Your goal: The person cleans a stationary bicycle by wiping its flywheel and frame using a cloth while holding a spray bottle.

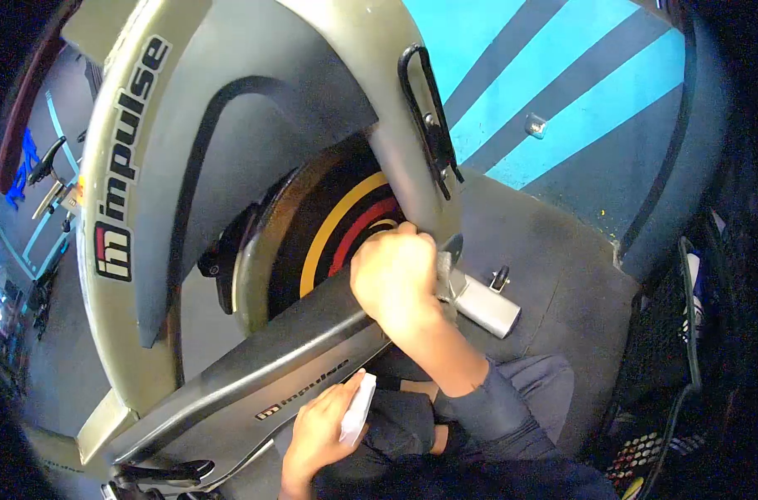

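Note:
My right hand (396, 271) is closed, pressed down near the front end of the exercise bike's dark lower frame (262, 358), beside the flywheel (312, 237). A bit of crumpled grey cloth (446, 279) sticks out from under its right side. Lower down, my left hand (319, 429) grips a white, partly translucent object (359, 408) whose kind I cannot make out. That hand is close to the bike's side cover with the "impulse" lettering (302, 390). The flywheel has yellow and red rings and is partly covered by the frame.
A silver foot bar (486, 307) extends right of my right hand. The bike's tall curved frame (116, 183) rises on the left. Black mesh (658, 358) stands at the right edge. A blue-and-grey striped surface (562, 92) lies at upper right, with a small clear piece (536, 126) on it.

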The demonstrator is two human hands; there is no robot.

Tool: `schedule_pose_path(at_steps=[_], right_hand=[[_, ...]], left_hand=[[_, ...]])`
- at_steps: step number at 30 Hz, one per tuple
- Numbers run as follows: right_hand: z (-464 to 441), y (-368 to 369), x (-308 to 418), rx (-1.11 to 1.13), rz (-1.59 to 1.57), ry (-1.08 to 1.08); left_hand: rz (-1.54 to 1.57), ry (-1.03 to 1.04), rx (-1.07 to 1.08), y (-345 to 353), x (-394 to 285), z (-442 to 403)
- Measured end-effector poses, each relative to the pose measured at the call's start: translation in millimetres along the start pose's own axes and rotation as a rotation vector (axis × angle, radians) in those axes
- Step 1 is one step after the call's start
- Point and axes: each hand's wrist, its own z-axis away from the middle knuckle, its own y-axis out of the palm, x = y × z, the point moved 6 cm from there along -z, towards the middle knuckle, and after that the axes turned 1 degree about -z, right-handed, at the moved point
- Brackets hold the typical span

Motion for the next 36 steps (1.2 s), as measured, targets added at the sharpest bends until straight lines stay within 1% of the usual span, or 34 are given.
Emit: schedule_pose_path(at_steps=[2,4,6,8,12,13,16,18,19,20,23,24,27,30,31,34,36], right_hand=[[13.6,2.0,-12.1,-0.130,-0.160,0.000],[33.4,-1.2,-30.4,-0.335,-0.352,0.003],[47.5,-1.0,-41.4,-0.362,-0.410,-0.003],[60.7,-5.9,-48.5,-0.494,-0.486,-0.039],[77.5,7.7,-63.8,-0.521,-0.578,-0.070],[80.3,15.7,-67.6,-0.498,-0.603,-0.069],[82.0,22.7,-75.5,-0.526,-0.622,-0.085],[81.7,26.1,-79.8,-0.543,-0.631,-0.077],[81.4,28.7,-81.6,-0.548,-0.639,-0.088],[80.5,30.6,-82.6,-0.551,-0.647,-0.101],[78.3,33.3,-85.5,-0.568,-0.639,-0.128],[77.8,34.9,-88.0,-0.568,-0.639,-0.123],[79.4,38.7,-92.3,-0.589,-0.625,-0.132],[80.6,42.4,-98.2,-0.625,-0.645,-0.133],[80.4,45.2,-100.6,-0.634,-0.665,-0.127],[80.1,47.7,-105.8,-0.635,-0.690,-0.117],[77.5,48.4,-108.1,-0.640,-0.696,-0.116]], left_hand=[[-0.009,0.029,-0.028,-2.6,-1.5,2.7],[-0.016,0.057,-0.054,-5.6,-3.8,4.9],[0.020,0.049,-0.066,-9.6,-3.0,7.9],[0.036,0.037,-0.087,-8.3,2.2,11.3],[0.117,-0.015,-0.097,-5.1,12.2,14.7],[0.116,-0.015,-0.096,-5.0,11.8,14.1],[0.086,0.003,-0.078,-5.5,7.0,11.1],[0.052,0.101,-0.107,-7.6,-4.1,8.0],[0.136,0.043,-0.040,-4.2,-5.7,7.4],[0.115,0.067,-0.037,-3.5,-12.1,7.0],[0.291,0.017,0.034,12.4,-18.5,1.3],[0.289,0.018,0.038,18.3,-21.0,-1.2],[0.453,-0.025,0.079,47.1,-12.2,-5.6],[0.491,-0.019,0.036,70.7,-1.2,-6.3],[0.485,0.010,0.027,73.9,-1.2,-7.0],[0.429,0.004,0.054,77.4,-1.3,-11.2],[0.447,0.010,0.048,77.3,-0.1,-12.4]])
